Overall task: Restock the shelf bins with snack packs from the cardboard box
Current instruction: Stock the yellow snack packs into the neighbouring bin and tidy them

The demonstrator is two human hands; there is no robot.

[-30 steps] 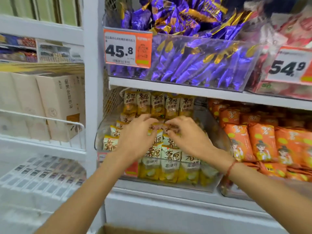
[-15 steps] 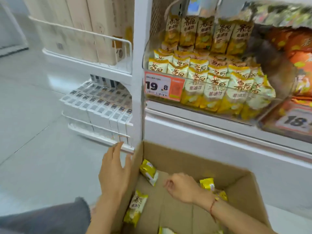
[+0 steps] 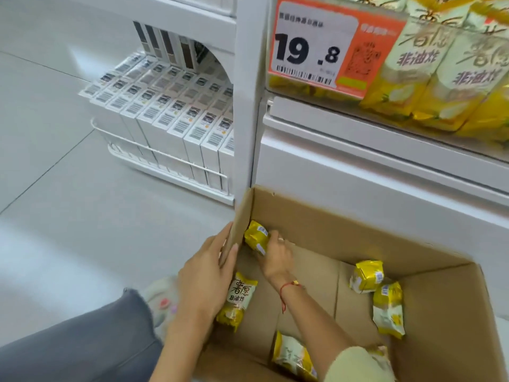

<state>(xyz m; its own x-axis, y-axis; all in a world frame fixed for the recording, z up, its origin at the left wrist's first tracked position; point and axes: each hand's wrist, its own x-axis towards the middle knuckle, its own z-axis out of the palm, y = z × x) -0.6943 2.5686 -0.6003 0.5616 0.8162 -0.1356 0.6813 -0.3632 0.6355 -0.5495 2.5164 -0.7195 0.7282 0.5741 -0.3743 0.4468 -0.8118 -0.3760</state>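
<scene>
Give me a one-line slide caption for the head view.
Right hand grips a yellow snack pack in the cardboard box corner while the left hand holds the box wall, below the stocked bin.

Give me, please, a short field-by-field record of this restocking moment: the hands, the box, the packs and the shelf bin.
left hand: rests on the left wall of the cardboard box, fingers straight
right hand: inside the box, gripping a yellow snack pack in the far left corner
loose packs: one by the left wall, two on the right, one near the front
shelf bin: holds upright yellow packs
price tag: reads 19.8
</scene>
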